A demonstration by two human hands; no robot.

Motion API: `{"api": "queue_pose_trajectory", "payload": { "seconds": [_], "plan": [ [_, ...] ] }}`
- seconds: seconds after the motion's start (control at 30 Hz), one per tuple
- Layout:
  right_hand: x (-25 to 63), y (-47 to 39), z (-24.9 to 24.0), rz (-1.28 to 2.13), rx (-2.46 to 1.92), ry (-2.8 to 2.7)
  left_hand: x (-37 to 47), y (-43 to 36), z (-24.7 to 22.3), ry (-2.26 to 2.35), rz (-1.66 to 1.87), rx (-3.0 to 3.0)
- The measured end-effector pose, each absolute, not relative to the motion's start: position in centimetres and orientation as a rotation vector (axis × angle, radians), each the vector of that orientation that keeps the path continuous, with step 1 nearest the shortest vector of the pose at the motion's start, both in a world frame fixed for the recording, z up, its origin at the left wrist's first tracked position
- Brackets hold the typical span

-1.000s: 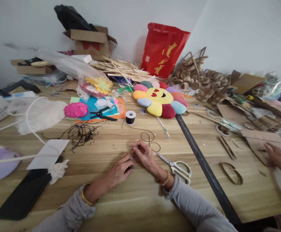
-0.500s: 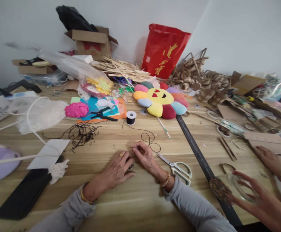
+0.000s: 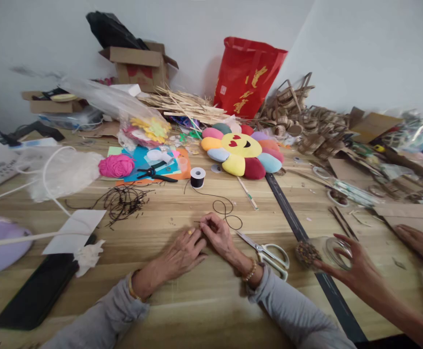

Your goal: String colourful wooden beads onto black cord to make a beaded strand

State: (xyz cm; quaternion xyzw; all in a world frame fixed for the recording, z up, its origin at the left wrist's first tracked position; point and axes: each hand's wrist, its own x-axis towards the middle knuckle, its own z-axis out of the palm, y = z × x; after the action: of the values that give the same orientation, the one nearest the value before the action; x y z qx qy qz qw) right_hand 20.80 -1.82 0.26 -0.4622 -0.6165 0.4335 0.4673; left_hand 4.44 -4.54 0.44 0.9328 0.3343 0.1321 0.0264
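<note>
My right hand [image 3: 218, 234] is pinched at the table's middle, on the end of a thin black cord [image 3: 196, 222] that pokes out left of its fingertips. Close beside it, touching, lies my left hand [image 3: 185, 249], palm down with bent fingers; what is under them is hidden. Behind the hands the cord runs in loops [image 3: 224, 207] to a white spool of black cord [image 3: 197, 178]. White-handled scissors [image 3: 269, 252] lie just right of my right wrist.
Another person's hand [image 3: 356, 266] holds a glass jar of small beads [image 3: 308, 254] over a black strip [image 3: 336, 303]. Cut cords [image 3: 124, 203], pliers [image 3: 155, 173] and pink yarn [image 3: 117, 166] lie left. Behind sits a flower cushion [image 3: 242, 148]; a black case [image 3: 35, 291] is front left.
My left hand has shifted slightly right, against my right hand, and the dark beads seen under its fingers are now hidden. The other person's hand has moved the jar left.
</note>
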Motion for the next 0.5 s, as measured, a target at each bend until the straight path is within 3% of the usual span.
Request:
{"api": "queue_pose_trajectory", "payload": {
  "seconds": [0.5],
  "plan": [
    [20.78, -1.84, 0.91, 1.04, -1.158, -1.532, 5.06, -4.47, 0.62, 1.087, 0.325, 2.937]
  ]
}}
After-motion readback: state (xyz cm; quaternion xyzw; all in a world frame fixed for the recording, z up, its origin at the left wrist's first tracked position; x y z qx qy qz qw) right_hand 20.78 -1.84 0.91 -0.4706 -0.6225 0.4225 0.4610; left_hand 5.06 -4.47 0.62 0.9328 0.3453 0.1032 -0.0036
